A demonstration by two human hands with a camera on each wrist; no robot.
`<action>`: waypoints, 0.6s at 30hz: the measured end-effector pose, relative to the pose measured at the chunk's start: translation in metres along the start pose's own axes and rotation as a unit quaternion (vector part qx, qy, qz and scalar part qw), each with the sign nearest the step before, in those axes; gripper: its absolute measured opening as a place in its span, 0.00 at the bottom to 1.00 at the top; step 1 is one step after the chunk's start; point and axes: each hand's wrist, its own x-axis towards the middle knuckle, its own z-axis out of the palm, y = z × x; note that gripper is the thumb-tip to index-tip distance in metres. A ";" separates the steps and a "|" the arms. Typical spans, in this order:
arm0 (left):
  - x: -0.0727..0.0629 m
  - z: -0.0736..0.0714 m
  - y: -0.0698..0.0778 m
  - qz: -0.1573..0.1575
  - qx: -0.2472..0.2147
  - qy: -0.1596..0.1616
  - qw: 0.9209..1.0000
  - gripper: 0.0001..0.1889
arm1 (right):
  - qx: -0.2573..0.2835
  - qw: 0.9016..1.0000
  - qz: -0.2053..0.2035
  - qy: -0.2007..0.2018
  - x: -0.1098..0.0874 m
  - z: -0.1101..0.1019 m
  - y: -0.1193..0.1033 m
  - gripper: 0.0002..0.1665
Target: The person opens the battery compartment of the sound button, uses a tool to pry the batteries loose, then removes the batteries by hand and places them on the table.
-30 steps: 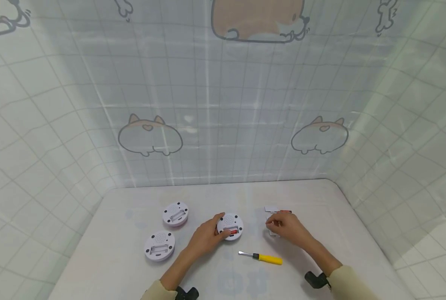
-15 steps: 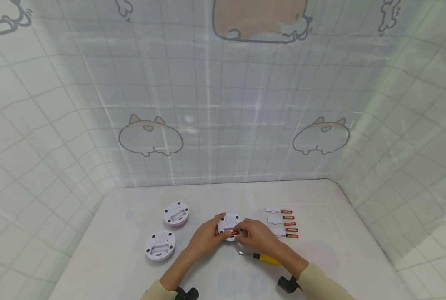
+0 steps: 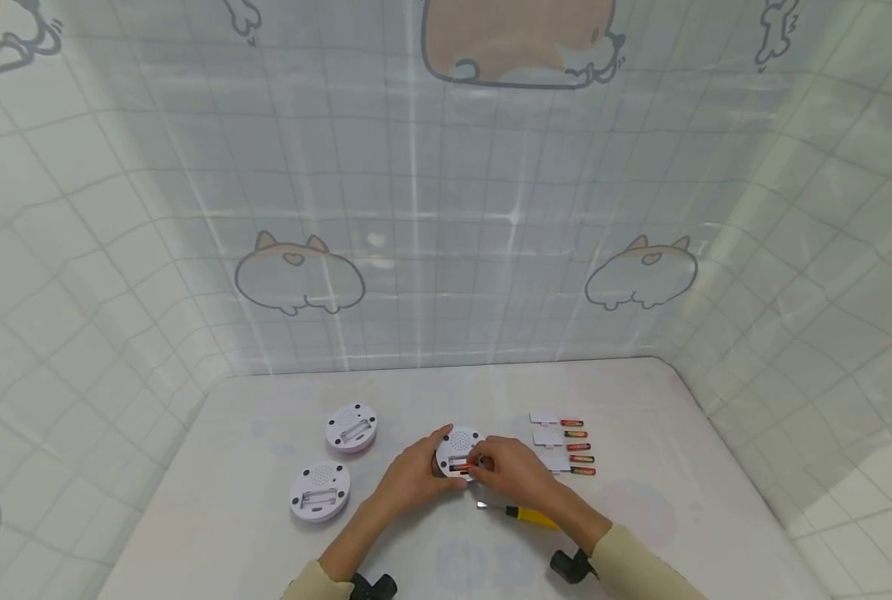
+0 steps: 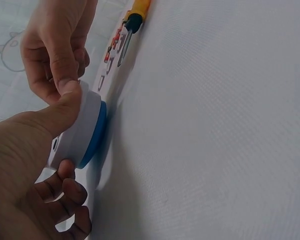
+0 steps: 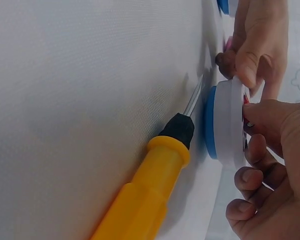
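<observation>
My left hand (image 3: 416,473) grips the rim of a round white device (image 3: 457,440), which lies with its battery side up. Its underside is blue in both wrist views, and the left thumb (image 4: 64,107) lies along its edge. At the battery slot, my right hand (image 3: 517,471) pinches a small red battery (image 3: 461,468) between thumb and fingers. The right wrist view shows the battery (image 5: 246,111) partly hidden by the right thumb, close to the slot. A yellow-handled screwdriver (image 5: 144,190) lies on the table beside the device, partly beneath the right arm in the head view.
Two more round white devices (image 3: 352,427) with uncovered battery slots sit to the left. On the right lie several red batteries (image 3: 578,447) in a column, beside white battery covers (image 3: 543,418). A patterned curtain (image 3: 453,208) surrounds the table (image 3: 228,500).
The right hand has moved left from the batteries and covers to the device and now pinches the battery there. The left thumb has shifted off the battery down to the device's edge.
</observation>
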 end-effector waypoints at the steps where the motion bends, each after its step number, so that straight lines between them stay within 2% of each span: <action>1: 0.000 0.000 0.000 0.000 -0.001 -0.001 1.000 0.51 | 0.000 1.000 -0.001 0.002 0.000 0.000 0.000 0.07; 14: -0.003 -0.002 0.004 -0.010 0.016 0.001 1.000 0.51 | 0.009 1.000 0.007 0.013 -0.003 -0.004 0.004 0.08; 18: -0.003 -0.001 0.004 -0.019 0.020 0.004 1.000 0.51 | 0.015 0.999 0.002 0.034 -0.009 -0.008 0.011 0.08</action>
